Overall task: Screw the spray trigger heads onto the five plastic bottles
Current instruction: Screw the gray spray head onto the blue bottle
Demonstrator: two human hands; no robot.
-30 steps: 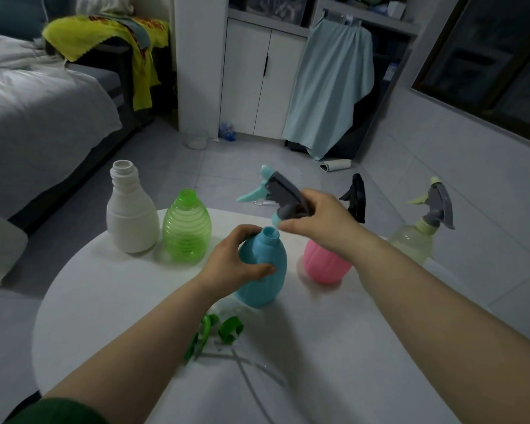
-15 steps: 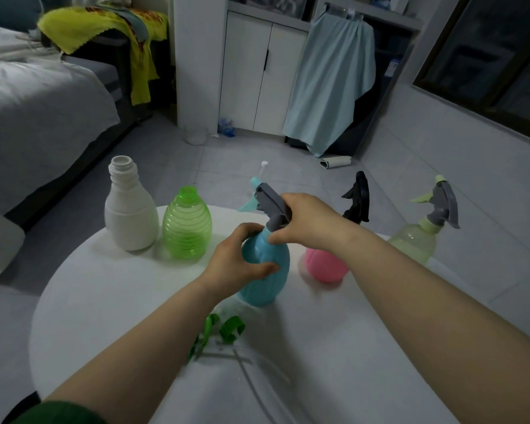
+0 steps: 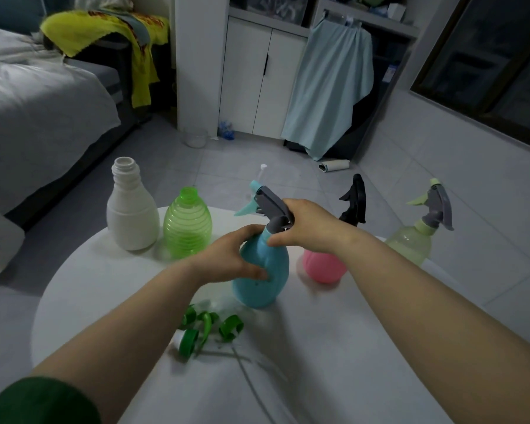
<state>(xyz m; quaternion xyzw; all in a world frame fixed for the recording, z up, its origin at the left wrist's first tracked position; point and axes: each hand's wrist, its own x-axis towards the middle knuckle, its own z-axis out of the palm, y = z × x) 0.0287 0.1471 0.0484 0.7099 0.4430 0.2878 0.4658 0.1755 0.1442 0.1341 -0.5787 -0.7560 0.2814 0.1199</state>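
Observation:
A blue bottle [image 3: 265,286] stands mid-table, tilted slightly, with my left hand [image 3: 230,258] wrapped around its body. My right hand [image 3: 306,224] grips the collar of the grey and teal trigger head [image 3: 270,203] sitting on the bottle's neck. To the left stand a white bottle [image 3: 132,215] and a green ribbed bottle [image 3: 187,228], both with bare necks. The pink bottle [image 3: 323,267], partly behind my right wrist, carries a black trigger head [image 3: 354,200]. At the right, a pale yellow-green bottle [image 3: 410,246] wears a grey trigger head [image 3: 438,206].
Loose green trigger heads [image 3: 205,328] with thin dip tubes lie on the round white table [image 3: 104,289] near my left forearm. Beyond the table are a bed [image 3: 34,96], a white cabinet [image 3: 257,75], a hanging teal cloth [image 3: 331,93] and tiled floor.
My right hand lowered the grey and teal trigger head from above the blue bottle's open neck onto it. My left hand kept hold of the bottle, which now leans slightly.

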